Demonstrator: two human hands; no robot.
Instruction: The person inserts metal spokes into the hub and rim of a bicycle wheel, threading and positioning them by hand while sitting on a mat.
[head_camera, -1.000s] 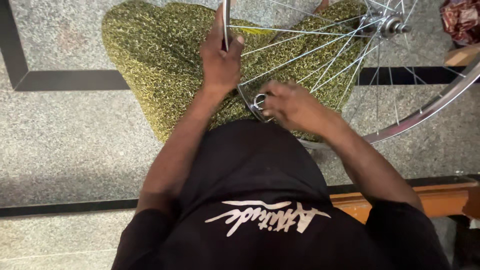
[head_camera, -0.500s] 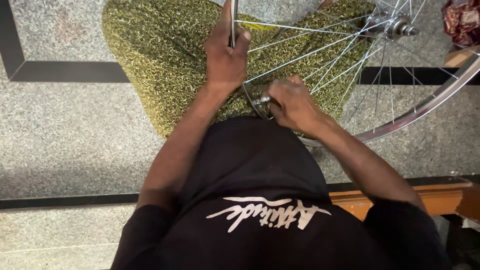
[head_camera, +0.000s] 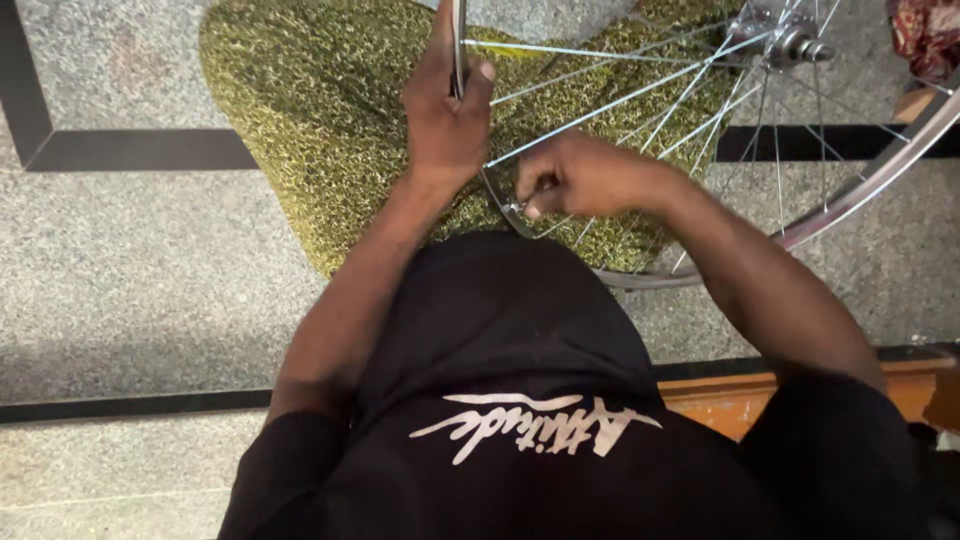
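No boxes, labels on goods, signs or screens anywhere here. The only marking is a white, slanted brush-script print (head_camera: 535, 425) across the chest of the person's black shirt, low in the view, just beneath both forearms.

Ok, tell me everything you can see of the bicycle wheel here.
The bicycle wheel is bare shiny metal with no tyre: a silver rim, thin crossing spokes and a hub at top right. It lies tilted over the person's lap. The left hand grips the rim; the right hand pinches something small near the rim's inner edge.
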